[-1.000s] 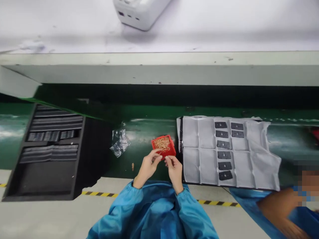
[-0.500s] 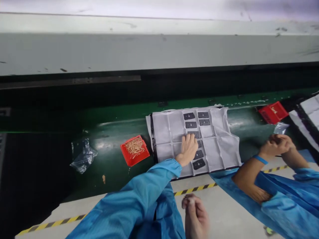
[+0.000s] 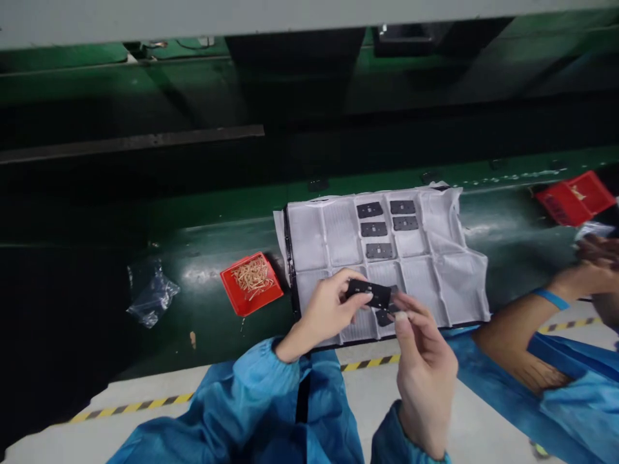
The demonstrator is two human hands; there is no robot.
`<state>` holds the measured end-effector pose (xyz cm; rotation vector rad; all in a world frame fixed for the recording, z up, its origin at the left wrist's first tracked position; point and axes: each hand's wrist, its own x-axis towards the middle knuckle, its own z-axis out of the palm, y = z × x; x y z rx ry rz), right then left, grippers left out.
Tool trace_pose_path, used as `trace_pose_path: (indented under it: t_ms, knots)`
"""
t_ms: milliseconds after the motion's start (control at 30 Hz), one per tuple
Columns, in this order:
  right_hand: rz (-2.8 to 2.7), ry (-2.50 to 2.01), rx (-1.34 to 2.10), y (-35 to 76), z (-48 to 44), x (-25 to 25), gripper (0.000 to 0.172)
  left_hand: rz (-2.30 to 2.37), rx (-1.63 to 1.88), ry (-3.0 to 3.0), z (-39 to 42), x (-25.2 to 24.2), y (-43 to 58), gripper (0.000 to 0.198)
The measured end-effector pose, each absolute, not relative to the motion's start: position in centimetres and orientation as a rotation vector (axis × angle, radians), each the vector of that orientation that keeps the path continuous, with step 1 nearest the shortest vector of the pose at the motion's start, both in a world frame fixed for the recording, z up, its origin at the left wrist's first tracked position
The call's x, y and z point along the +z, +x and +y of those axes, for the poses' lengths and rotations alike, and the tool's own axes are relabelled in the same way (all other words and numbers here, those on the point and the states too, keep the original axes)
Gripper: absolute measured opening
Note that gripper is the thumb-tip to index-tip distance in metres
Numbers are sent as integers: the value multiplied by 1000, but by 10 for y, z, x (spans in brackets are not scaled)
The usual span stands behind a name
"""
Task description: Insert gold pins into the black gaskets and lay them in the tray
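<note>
My left hand [image 3: 324, 309] is closed on a flat black plate [image 3: 380, 295] with small holes, held up above a pale, cloth-covered tray [image 3: 307, 232] divided into compartments. At the plate's right end is my right hand [image 3: 428, 364], thumb and fingers pinched together; what they grip, if anything, is too small and blurred to name. Several similar black plates, such as this plate [image 3: 378, 251], lie in the tray's middle columns. Part of another plate [image 3: 383, 318] shows beneath my hands.
Left of the tray sits a red bin [image 3: 232, 296] of thin, tan-gold pieces [image 3: 254, 276]. A clear plastic bag [image 3: 153, 293] lies farther left on the green surface. At the right, a co-worker's arm [image 3: 512, 335] is near a second red bin [image 3: 580, 196].
My left hand has lifted a black plate from the tray and drawn it nearer. My right hand has risen to meet it. The view has tilted downward.
</note>
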<state>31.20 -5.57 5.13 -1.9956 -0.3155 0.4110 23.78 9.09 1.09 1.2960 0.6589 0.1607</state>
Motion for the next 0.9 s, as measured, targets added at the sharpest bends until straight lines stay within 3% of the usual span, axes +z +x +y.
trace_pose_path:
  t_ms: [133, 333, 767, 900]
  knots:
    - [-311, -1874, 683, 306, -32, 57, 19, 716, 113, 1071, 98, 39, 207, 18]
    - [-311, -1902, 854, 301, -21, 61, 26, 778, 68, 1031, 98, 45, 189, 17]
    - [-365, -2049, 899, 292, -18, 59, 33, 736, 1, 1123, 107, 48, 167, 18]
    - [-442, -2082, 847, 286, -10, 64, 33, 744, 30, 1194, 107, 51, 163, 29]
